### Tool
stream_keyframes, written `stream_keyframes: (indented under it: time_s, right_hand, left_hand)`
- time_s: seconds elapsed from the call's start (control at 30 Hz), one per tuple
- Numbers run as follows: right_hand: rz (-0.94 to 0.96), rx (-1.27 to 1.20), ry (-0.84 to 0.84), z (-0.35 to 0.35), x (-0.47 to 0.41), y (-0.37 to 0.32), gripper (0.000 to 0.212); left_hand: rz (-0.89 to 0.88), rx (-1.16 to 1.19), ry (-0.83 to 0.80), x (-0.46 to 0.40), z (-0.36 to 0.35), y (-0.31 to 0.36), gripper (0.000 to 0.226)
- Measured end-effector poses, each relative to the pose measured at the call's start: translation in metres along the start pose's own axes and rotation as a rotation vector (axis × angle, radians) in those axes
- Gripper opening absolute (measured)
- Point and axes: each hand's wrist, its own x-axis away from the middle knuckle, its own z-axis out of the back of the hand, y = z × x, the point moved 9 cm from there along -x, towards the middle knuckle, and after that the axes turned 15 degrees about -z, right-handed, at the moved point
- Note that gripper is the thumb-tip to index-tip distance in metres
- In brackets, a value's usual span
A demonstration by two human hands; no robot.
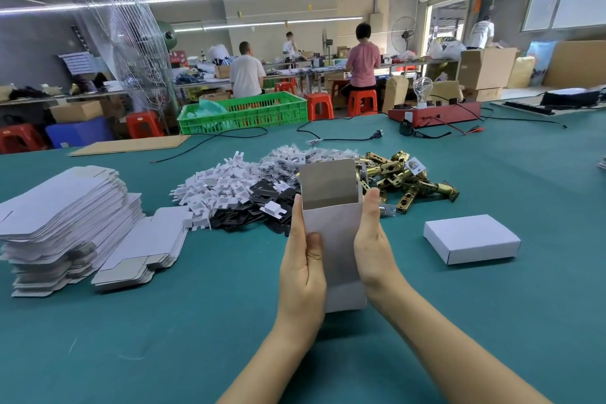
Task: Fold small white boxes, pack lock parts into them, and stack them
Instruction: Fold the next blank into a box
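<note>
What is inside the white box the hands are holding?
The open box, held between the left hand and right hand, shows only bare grey-brown cardboard near its top. No lock parts show; its front wall hides the lower inside.

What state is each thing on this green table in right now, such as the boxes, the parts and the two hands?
Small white cardboard box in hand: upright, top flap open.
Left hand: grips the box's left side.
Right hand: holds the box's right side.
Finished white box: closed, lying flat.
Stack of flat white box blanks: unfolded.
Brass lock latches: loose pile.
White plastic pieces: loose pile.
Black plates: loose pile.
</note>
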Motion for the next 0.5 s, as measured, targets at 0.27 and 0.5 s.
stream_keyframes:
  time_s: [0.27,0.5]
  right_hand:
    - [-0.093,-0.036,-0.072,-0.006,0.005,0.001,0.078]
    - [-0.092,-0.063,-0.093,-0.008,0.007,-0.002,0.057]
  left_hand:
    - [-0.033,0.019,0.011,-0.001,-0.002,0.011,0.044]
    - [0.018,0.012,0.056,-0.007,0.003,0.018,0.023]
